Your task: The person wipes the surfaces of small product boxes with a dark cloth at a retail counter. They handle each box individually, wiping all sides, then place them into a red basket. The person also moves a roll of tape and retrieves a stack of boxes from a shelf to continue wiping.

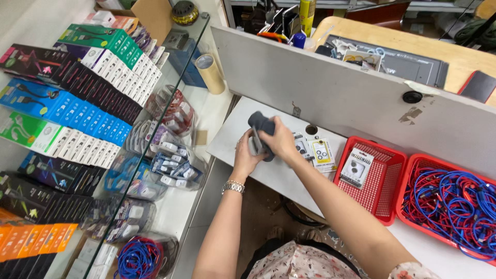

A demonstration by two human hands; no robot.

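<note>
Right, head view only, so one pass. Both your hands meet at centre frame, just above the white tabletop (279, 175). Your left hand (247, 153) is closed around the lower part of a dark grey phone-shaped item (260, 124), palm toward it, a watch (233, 186) on the wrist. Your right hand (281, 140) is clamped over the item from the right, fingers wrapped across its front. So both hands are gripping the same thing; nothing else is held.

The item sits between the two palms, its long axis roughly upright with a lean to the upper left of the frame, top end poking out above your knuckles. Neither hand is nearer: both are touching it. Its lower end is hidden by your fingers, so I cannot tell how it is seated there.

Just right of your hands, small lens-protector cards (316, 152) lie flat on the tabletop. Further right, a red basket (388, 170) holds another card, and beside it a second red basket (413, 170) is full of blue and red cables (449, 201).

Left half of frame: a glass display case (199, 93) with rows of boxed accessories (82, 113), and a tape roll (209, 72) standing on its top at upper centre.
</note>
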